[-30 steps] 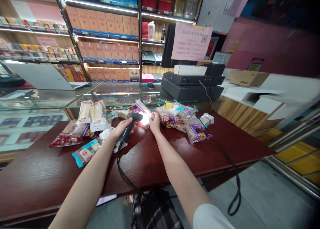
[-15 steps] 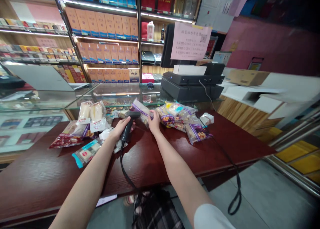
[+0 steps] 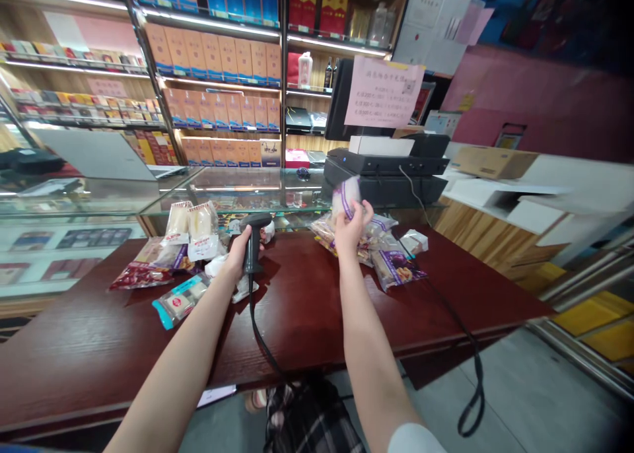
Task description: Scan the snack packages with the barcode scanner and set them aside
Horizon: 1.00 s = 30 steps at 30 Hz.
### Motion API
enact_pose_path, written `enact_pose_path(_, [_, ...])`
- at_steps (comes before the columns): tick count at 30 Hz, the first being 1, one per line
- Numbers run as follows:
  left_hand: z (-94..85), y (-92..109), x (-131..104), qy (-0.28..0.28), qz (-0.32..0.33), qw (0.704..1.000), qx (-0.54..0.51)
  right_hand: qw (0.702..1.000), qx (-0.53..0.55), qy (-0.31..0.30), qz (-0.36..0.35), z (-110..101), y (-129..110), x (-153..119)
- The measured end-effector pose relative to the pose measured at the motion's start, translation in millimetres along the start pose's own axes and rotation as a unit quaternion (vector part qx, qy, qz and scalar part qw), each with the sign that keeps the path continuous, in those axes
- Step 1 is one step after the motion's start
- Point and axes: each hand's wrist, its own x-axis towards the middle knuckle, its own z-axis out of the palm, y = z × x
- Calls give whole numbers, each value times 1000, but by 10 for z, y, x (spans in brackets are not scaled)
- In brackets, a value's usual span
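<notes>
My left hand (image 3: 240, 253) is wrapped round the handle of a black barcode scanner (image 3: 253, 242), its cable running down off the table's front edge. In my right hand (image 3: 352, 226) is a clear and purple snack package (image 3: 345, 195), raised above a pile of packaged snacks (image 3: 324, 232). A purple package with a walnut picture (image 3: 395, 265) lies at the right of that pile. Left of the scanner are two white-wrapped packages (image 3: 202, 230), a red package (image 3: 141, 273) and a light blue package (image 3: 179, 302).
The dark red table (image 3: 297, 308) stands before a glass counter (image 3: 238, 179). A monitor with a pink paper sign (image 3: 384, 93) sits above a black cash drawer (image 3: 386, 185). A cable (image 3: 463, 327) hangs off the right front edge.
My right hand has moved right and up, carrying the purple package from beside the scanner to above the right pile. My left hand still grips the scanner, which now stands more upright.
</notes>
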Motion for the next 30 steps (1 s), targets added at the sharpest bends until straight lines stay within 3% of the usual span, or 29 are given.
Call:
enact_pose_path(6, [22,18,-43,-1,1,1000,-23,990,-140,-32,-11,-69,-45,-62])
enact_pose_path(10, [-17,-10,-26,-9,22,998,-55,989,-110,-55,-78,-11,-193,-154])
enact_pose_path(12, [-53,-26,-6,-23,45,995,-81,984,-70,-116,-116,87,-266,-275])
enact_pose_path(14, [-85,-33,12,-31,76,991,-109,964,-26,-222,-141,223,-305,-465])
enact_pose_path(17, [-105,-25,26,-16,116,982,-149,906,-15,-404,-127,430,-278,-799])
enact_pose_path(20, [-95,2,23,-9,127,976,-176,845,-38,-519,-122,549,-192,-1027])
enact_pose_path(25, [-74,75,14,-14,143,966,-214,822,-90,-551,-111,553,-139,-1053])
enact_pose_path(30, [-82,102,22,-22,131,966,-223,814,-153,-551,-99,683,-305,-998])
